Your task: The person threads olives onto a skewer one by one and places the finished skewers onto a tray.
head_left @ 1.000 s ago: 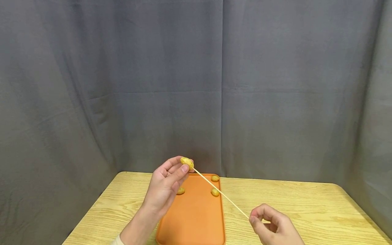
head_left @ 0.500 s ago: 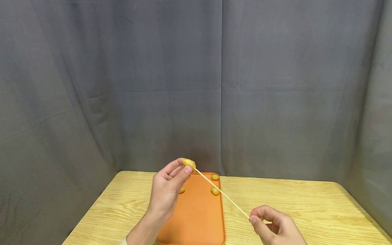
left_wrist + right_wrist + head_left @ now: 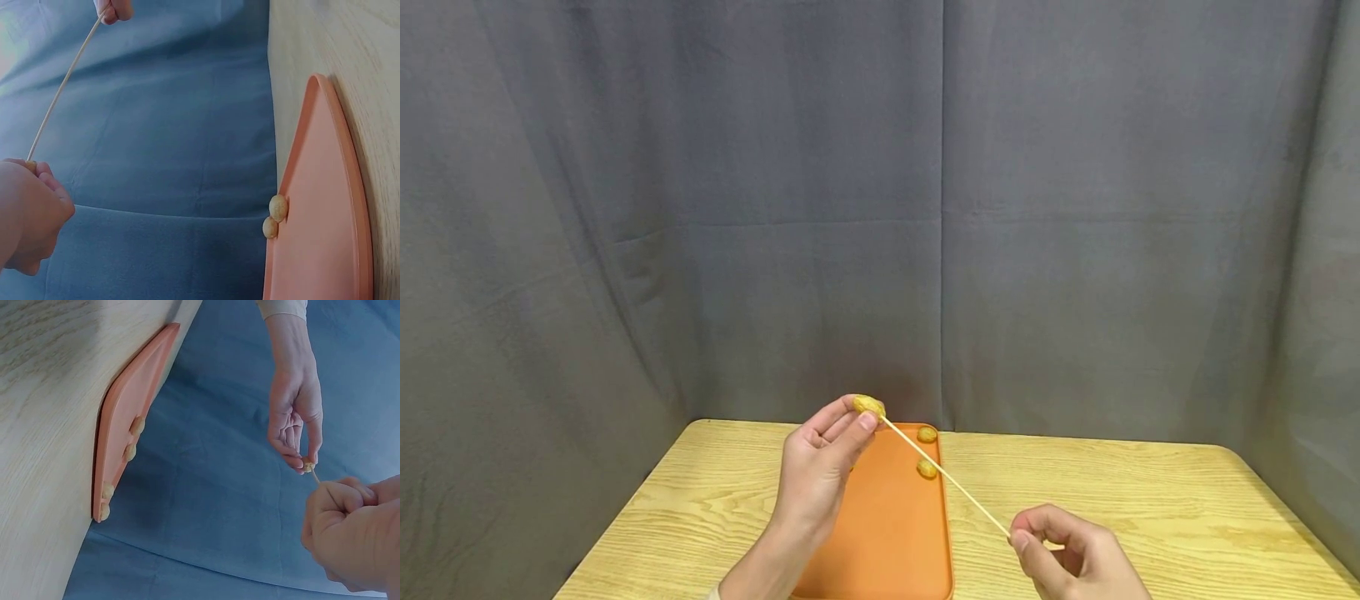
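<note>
My left hand (image 3: 816, 479) pinches a small golden-brown oval lump (image 3: 868, 406) between thumb and fingertips, up over the far part of the orange tray (image 3: 887, 533). A thin wooden skewer (image 3: 951, 480) runs from this lump down to the right. Its lower end is pinched between thumb and forefinger of my right hand (image 3: 1078, 554), to the right of the tray. The right wrist view shows the lump (image 3: 308, 464) at the skewer's tip; whether the tip goes through it, I cannot tell. Two similar lumps, one far (image 3: 927, 435) and one nearer, lie along the tray's right side.
The tray lies flat on a light wood-grain table (image 3: 1120, 492). More lumps (image 3: 107, 490) show near the tray's other side in the right wrist view, mostly covered by my left hand in the head view. Grey curtains (image 3: 812, 208) enclose the table at the back and sides.
My left hand has shifted slightly right and down with the lump, toward my right hand. The bare stretch of skewer between them looks a little shorter. My right hand has barely moved.
</note>
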`<state>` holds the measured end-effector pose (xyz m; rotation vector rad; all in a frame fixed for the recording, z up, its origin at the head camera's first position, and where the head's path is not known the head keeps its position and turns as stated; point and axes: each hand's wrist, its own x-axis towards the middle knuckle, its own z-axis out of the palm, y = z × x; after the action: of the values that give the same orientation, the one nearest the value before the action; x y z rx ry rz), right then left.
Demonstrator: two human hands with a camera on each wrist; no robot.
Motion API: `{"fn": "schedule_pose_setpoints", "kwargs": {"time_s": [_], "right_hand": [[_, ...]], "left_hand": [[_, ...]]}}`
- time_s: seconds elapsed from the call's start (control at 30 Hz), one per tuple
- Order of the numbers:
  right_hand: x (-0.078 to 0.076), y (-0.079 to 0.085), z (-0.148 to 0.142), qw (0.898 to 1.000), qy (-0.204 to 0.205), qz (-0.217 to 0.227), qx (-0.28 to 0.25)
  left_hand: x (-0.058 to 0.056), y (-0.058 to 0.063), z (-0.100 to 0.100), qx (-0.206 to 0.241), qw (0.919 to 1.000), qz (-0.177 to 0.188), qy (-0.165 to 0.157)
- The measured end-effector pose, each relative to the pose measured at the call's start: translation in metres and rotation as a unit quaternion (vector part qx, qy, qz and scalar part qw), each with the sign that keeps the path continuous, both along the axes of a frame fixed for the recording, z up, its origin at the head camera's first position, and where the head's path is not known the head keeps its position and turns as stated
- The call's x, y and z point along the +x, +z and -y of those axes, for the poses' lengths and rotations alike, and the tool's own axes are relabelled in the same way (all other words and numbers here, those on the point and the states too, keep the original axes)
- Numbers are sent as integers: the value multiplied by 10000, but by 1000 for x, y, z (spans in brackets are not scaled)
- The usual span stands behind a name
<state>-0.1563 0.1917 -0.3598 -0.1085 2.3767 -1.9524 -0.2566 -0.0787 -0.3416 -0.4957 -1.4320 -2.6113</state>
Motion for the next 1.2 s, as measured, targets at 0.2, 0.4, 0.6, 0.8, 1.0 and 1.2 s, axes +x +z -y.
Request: {"fn": "schedule_pose_setpoints", "kwargs": {"time_s": [0.2, 0.4, 0.6, 0.8, 1.0, 1.2], "right_hand": [[-1, -2, 0, 10000, 46, 4, -6], [-3, -6, 1, 9999, 91, -124, -61], [-6, -9, 8, 9995, 157, -206, -178], [-5, -9, 13, 9982, 212, -477, -284], [-4, -9, 17, 9974, 64, -654, -302], [-3, -9, 19, 9973, -20, -653, -331]], "left_hand": [[0, -3, -2, 32, 10000, -61, -26], [4, -7, -9, 57, 10000, -76, -32], [12, -15, -25, -288, 9988, -40, -398], [19, -18, -32, -633, 9974, 17, -329], [28, -21, -38, -986, 9940, 175, -442], [33, -23, -44, -981, 9924, 301, -673]]}}
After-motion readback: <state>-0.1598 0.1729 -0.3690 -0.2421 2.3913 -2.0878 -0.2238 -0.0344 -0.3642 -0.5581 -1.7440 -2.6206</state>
